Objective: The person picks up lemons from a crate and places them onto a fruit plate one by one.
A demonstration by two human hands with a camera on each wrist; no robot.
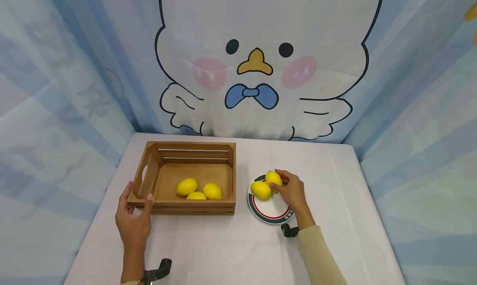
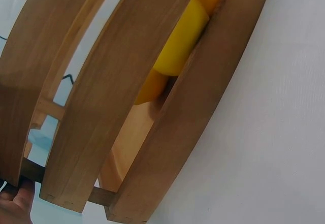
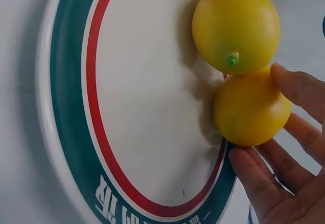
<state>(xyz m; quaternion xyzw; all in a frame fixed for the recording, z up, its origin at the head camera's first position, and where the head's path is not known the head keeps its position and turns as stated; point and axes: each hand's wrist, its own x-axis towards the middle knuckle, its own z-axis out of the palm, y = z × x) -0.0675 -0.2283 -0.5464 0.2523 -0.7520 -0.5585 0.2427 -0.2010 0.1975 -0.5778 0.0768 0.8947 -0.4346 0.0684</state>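
A person's right hand [image 1: 292, 189] pinches a bright yellow, rounded lemon [image 1: 274, 178] between thumb and fingers at the far side of a round white plate with a dark green rim band and a thin red ring [image 1: 272, 209], the grip closed around the fruit; whether that lemon touches the plate cannot be told. A second yellow lemon with a green-tipped end [image 1: 261, 190] lies on the plate just beside it, nearer the crate side. The left hand [image 1: 134, 220] grasps the near left corner of a rectangular, slatted brown wooden crate [image 1: 193, 209], its thumb over the front rim. Inside, three yellow lemons [image 1: 212, 191] sit clustered near the front slats, toward the right, partly visible through a gap in the left wrist view. Crate and plate stand apart on a white-covered tabletop [image 1: 212, 252], the plate to the right. A beige sleeve [image 1: 320, 254] covers the right forearm. Behind hangs a pale blue and white fabric backdrop [image 1: 257, 24] printed with a cartoon bird in a blue bow tie.
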